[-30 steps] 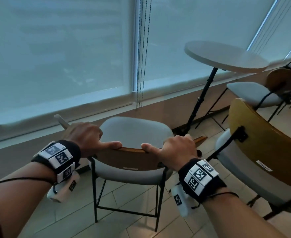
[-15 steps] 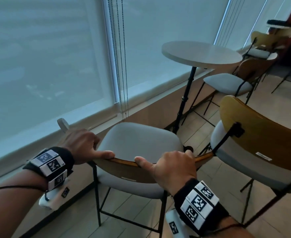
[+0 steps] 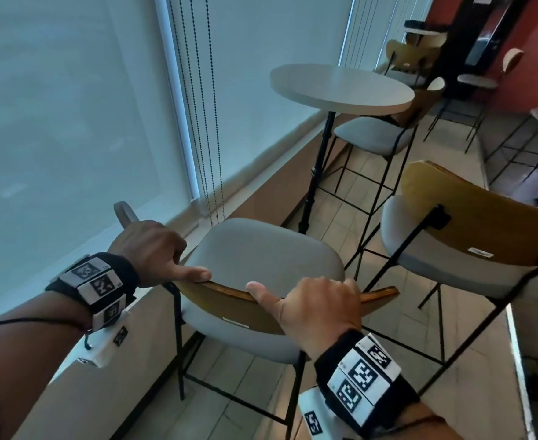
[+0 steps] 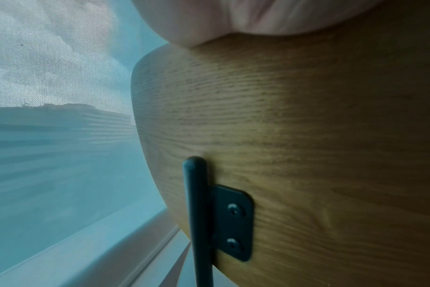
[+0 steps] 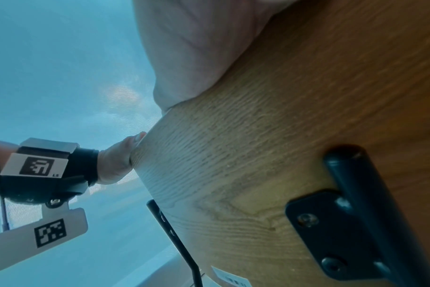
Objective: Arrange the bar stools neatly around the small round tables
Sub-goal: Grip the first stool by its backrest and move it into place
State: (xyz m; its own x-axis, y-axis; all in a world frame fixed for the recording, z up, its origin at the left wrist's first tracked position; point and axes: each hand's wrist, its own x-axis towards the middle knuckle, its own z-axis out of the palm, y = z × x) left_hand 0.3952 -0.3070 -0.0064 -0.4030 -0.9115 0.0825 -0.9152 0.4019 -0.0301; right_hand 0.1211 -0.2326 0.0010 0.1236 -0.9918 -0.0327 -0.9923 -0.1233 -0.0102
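Note:
A bar stool [image 3: 261, 258] with a grey padded seat, black metal legs and a curved wooden backrest [image 3: 229, 296] stands right in front of me by the window. My left hand [image 3: 153, 252] grips the backrest's left end, thumb along the top edge. My right hand [image 3: 318, 308] grips its right part, thumb lying on the top edge. Both wrist views show the backrest [image 4: 307, 155] [image 5: 270, 165] from behind with its black brackets. Beyond the stool stands a small round table [image 3: 340, 87] on a black pole.
A second stool [image 3: 470, 236] with a wooden back stands close on the right. A third stool [image 3: 375, 134] sits behind the table, with more stools [image 3: 410, 55] further back. The window sill and wall run along the left. Tiled floor [image 3: 331, 217] lies between stool and table.
The view has swung right and the stool has turned with it, its seat now pointing toward the round table. Both hands keep their grip on the backrest.

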